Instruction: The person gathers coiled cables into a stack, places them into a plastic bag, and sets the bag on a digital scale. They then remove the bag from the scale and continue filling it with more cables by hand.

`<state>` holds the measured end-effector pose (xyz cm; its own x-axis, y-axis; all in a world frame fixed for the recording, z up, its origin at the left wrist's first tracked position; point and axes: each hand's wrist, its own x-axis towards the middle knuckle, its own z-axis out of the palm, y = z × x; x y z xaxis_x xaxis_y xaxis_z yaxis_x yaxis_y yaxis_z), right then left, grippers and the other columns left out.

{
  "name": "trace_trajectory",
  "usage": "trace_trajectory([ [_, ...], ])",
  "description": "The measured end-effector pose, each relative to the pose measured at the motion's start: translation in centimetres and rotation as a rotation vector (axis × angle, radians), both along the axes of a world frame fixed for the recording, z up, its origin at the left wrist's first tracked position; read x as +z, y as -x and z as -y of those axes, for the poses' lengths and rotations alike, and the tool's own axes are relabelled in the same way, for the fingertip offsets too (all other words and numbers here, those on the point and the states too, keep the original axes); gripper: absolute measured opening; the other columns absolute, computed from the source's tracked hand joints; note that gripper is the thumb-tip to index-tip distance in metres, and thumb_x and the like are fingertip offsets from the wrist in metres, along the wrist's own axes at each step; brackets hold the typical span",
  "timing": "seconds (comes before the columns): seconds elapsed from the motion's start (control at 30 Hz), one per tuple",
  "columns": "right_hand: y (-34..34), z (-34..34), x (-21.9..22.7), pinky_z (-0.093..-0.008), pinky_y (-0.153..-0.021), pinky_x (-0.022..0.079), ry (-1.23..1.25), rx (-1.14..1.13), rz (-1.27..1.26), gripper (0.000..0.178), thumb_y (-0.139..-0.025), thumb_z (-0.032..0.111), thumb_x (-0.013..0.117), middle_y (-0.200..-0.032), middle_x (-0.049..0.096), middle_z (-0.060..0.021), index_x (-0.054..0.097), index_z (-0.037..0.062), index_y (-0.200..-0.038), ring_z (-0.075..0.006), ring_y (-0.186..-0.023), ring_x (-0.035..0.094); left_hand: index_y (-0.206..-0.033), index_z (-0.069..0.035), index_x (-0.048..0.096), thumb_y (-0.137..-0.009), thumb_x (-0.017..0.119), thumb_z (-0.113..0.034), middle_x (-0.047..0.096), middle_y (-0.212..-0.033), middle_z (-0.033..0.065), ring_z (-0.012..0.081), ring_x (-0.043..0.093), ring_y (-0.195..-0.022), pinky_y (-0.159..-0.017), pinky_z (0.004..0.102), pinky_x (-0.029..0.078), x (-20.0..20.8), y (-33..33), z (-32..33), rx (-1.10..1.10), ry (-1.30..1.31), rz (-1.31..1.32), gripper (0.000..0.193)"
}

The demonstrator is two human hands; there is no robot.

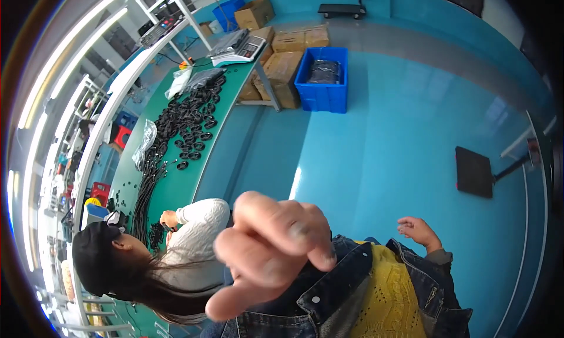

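Observation:
My left hand (276,244) is raised close in front of me and looks large. Its fingers are loosely bent and apart, with one digit sticking out toward the lower left, and nothing shows between them. It hides part of my dark denim jacket (329,279). Lower and to the right, my right hand (420,231) hangs over the floor beside my body, fingers partly stretched and holding nothing visible. Left of my raised hand, a person in a white fluffy top and black cap (97,256) sits at the green table (202,156), a hand near small black parts (157,235).
Black ring-shaped parts (191,141) and a bundle of black cables (144,197) lie on the table. A scale (238,57) stands at its far end. Beyond are cardboard boxes (282,71) and a blue bin (322,97). A black platform (474,172) stands at the right.

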<state>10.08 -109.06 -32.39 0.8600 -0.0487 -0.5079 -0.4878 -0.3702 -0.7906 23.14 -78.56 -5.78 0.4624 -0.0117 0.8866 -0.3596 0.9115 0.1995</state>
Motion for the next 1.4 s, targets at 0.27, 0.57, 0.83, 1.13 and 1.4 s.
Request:
trace_trajectory([
  [0.27, -20.8, 7.7, -0.1, -0.0321, -0.067, 0.048, -0.082, 0.11, -0.059, 0.035, -0.085, 0.018, 0.06, -0.093, 0.063, -0.0098, 0.055, 0.0001, -0.115, -0.0157, -0.083, 0.06, -0.084, 0.004, 0.055, -0.089, 0.037, -0.06, 0.054, -0.09, 0.0205, 0.0225, 0.058, -0.07, -0.065, 0.0321, 0.048, -2.4, -13.8, 3.4, 0.343, -0.367, -0.251, 0.066],
  [0.57, -52.9, 5.1, 0.5, -0.0344, -0.069, 0.049, -0.006, 0.647, -0.001, 0.038, -0.087, 0.024, 0.058, -0.095, 0.063, -0.0105, 0.054, 0.0009, -0.117, -0.0181, -0.087, 0.061, -0.087, 0.003, 0.055, -0.096, 0.038, -0.035, 0.055, -0.081, 0.0173, 0.019, 0.053, -0.064, -0.06, 0.026, 0.044, -5.4, -27.5, -1.2, 0.899, -0.372, -0.677, 0.042],
  [0.83, -75.4, -12.2, -0.7, -0.0309, -0.067, 0.049, -0.04, 0.98, 0.338, 0.029, -0.083, 0.016, 0.058, -0.084, 0.065, -0.009, 0.06, -0.0015, -0.105, -0.0152, -0.078, 0.062, -0.092, 0.0, 0.054, -0.094, 0.046, -0.019, 0.059, -0.08, 0.0105, 0.013, 0.051, -0.062, -0.058, 0.0224, 0.042, -9.0, -39.0, -11.5, 1.201, -0.377, -1.053, 0.021],
  [1.13, -92.9, -28.3, 0.8, -0.0307, -0.069, 0.05, -0.296, 0.794, 0.036, 0.028, -0.085, 0.016, 0.057, -0.09, 0.065, -0.0097, 0.059, 0.0, -0.107, -0.0166, -0.079, 0.062, -0.1, 0.0, 0.056, -0.092, 0.052, -0.017, 0.063, -0.084, 0.0071, 0.008, 0.055, -0.063, -0.053, 0.0182, 0.042, -14.0, -63.6, -27.1, 1.045, -0.455, -1.376, 0.019],
  [1.4, -110.1, -41.5, -4.1, -0.0335, -0.073, 0.051, -0.751, 0.22, -0.244, 0.029, -0.085, 0.02, 0.059, -0.101, 0.062, -0.0141, 0.055, 0.0003, -0.107, -0.0223, -0.089, 0.061, -0.103, -0.001, 0.056, -0.088, 0.059, -0.025, 0.061, -0.082, 0.0044, 0.0092, 0.053, -0.059, -0.049, 0.0197, 0.042, -21.1, -84.5, -35.9, 0.898, -0.674, -1.693, 0.029],
])
